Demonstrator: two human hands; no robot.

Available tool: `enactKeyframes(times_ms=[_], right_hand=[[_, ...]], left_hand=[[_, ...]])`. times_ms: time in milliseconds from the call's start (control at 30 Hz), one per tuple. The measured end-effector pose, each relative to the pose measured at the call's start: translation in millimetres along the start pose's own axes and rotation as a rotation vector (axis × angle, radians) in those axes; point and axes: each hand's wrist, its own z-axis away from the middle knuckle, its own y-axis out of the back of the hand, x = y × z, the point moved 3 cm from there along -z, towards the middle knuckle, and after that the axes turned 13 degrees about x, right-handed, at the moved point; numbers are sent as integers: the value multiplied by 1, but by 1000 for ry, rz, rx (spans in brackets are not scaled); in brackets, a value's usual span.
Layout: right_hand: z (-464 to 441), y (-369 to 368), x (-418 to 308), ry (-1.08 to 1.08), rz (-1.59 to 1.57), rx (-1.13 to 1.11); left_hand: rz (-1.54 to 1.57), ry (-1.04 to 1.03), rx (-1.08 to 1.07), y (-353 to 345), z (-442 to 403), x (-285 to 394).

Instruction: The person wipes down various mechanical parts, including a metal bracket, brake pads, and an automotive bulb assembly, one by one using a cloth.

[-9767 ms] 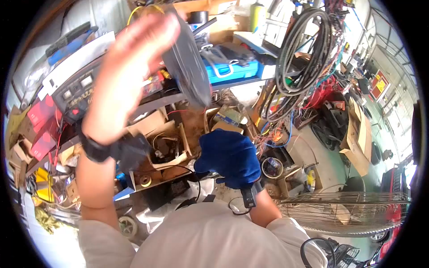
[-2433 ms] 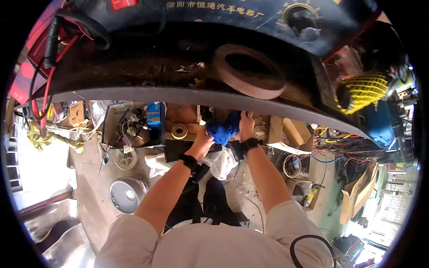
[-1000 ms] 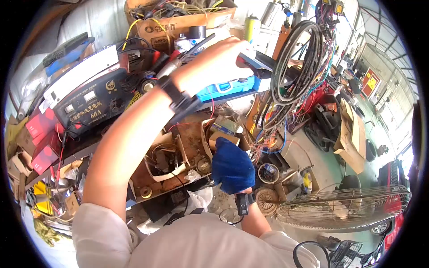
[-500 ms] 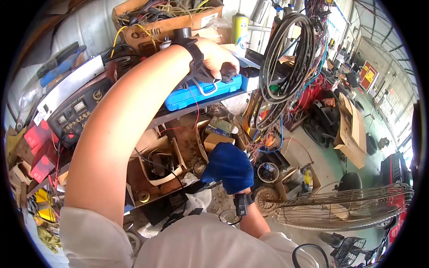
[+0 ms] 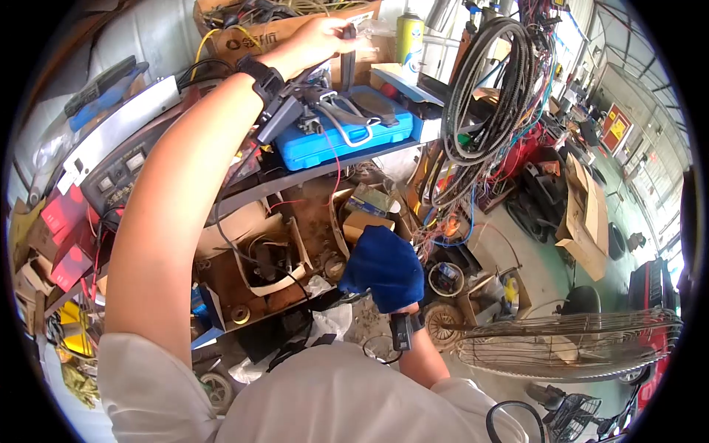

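Pinching a dark narrow piece [image 5: 348, 65] upright in the left hand [image 5: 320, 42] near the blue case [image 5: 314, 148], with the right hand's grip impossible to tell beneath a blue cloth [image 5: 384, 269].

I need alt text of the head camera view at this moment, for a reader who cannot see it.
A person's bare left hand grips the top of a flat, upright black object; the right hand, covered in dark blue cloth, is lower. Nearby, a bright blue plastic case lies on a cluttered, dark-edged shelf, beside a hanging black cable coil.
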Motion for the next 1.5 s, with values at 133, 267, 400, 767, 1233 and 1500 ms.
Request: enactKeyframes(times_ms=[133, 267, 400, 767, 1233, 1500], right_hand=[[-10, 3, -17, 189, -159, 44], [-32, 16, -47, 298, -435, 56], [-26, 4, -57, 139, -515, -51], [8, -56, -99, -32, -158, -156], [17, -131, -92, -713, -920, -322], [9, -141, -105, -414, -753, -453]], left_hand=[[37, 52, 241, 27, 9, 14], [75, 23, 345, 32, 65, 109], [250, 51, 309, 25, 160, 105], [-687, -101, 186, -35, 359, 32], [-314, 505, 658, 104, 438, -31], [134, 955, -68, 34, 514, -84]])
